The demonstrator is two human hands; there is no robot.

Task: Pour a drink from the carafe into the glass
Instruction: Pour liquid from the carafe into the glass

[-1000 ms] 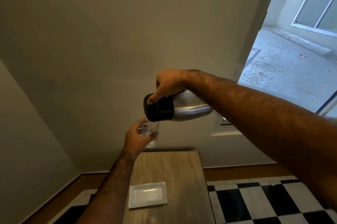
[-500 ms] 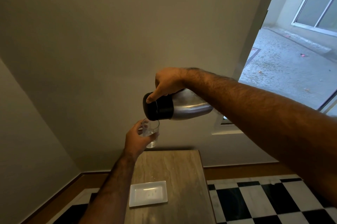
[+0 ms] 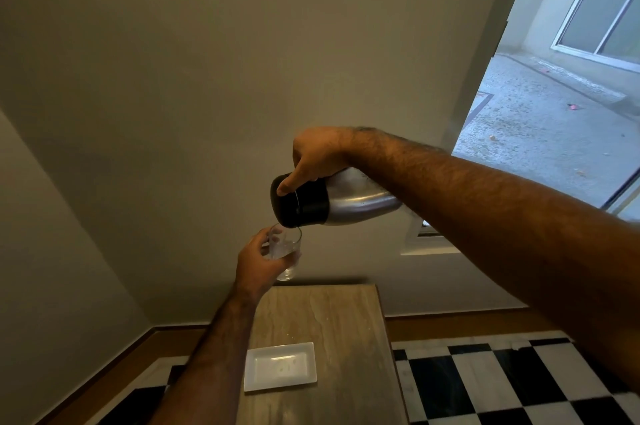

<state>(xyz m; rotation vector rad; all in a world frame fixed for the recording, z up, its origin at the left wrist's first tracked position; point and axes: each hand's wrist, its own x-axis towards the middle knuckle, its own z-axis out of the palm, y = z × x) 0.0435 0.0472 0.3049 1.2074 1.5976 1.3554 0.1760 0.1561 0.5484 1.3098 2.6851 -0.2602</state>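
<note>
My right hand (image 3: 317, 154) grips a steel carafe (image 3: 353, 198) with a black top, tipped nearly level, its spout pointing left and down. The thumb presses on the black lid. Directly under the spout my left hand (image 3: 258, 260) holds a small clear glass (image 3: 285, 251) in the air above the table. The glass holds some clear liquid, and the spout almost touches its rim. My fingers hide the glass's left side.
Below the hands stands a narrow stone-topped table (image 3: 339, 338) against the wall, with a white rectangular tray (image 3: 280, 367) on it. A black-and-white checkered floor (image 3: 485, 386) lies to the right. An open doorway (image 3: 554, 113) leads outside at upper right.
Carafe and glass stay almost where they were. The glass has come slightly closer under the spout, and the liquid in it looks a little higher.
</note>
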